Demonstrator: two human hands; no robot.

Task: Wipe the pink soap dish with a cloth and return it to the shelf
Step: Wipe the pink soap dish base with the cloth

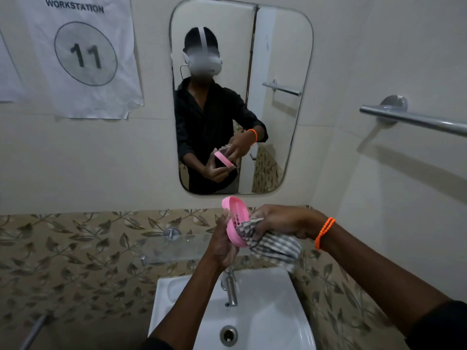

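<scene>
Bathroom wall, mirror (241, 97) above white sink (290, 311): wiping under way over the basin.

Left hand (222, 246) clamps the pink soap dish (236, 221) by its edge, tilted on its side; right hand (283, 221) is closed on the checked cloth (275, 245), pressing it into the slotted face. Glass shelf (174, 245) sits just behind and left, bare. Risks: a hard push could lever the dish from the edge grip into the sink; the hanging cloth tail could snag the tap (231, 289).

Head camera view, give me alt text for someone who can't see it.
The left hand holds a pink plastic soap dish tilted on edge while the right hand presses a grey checked cloth into it, above a white sink.
</scene>
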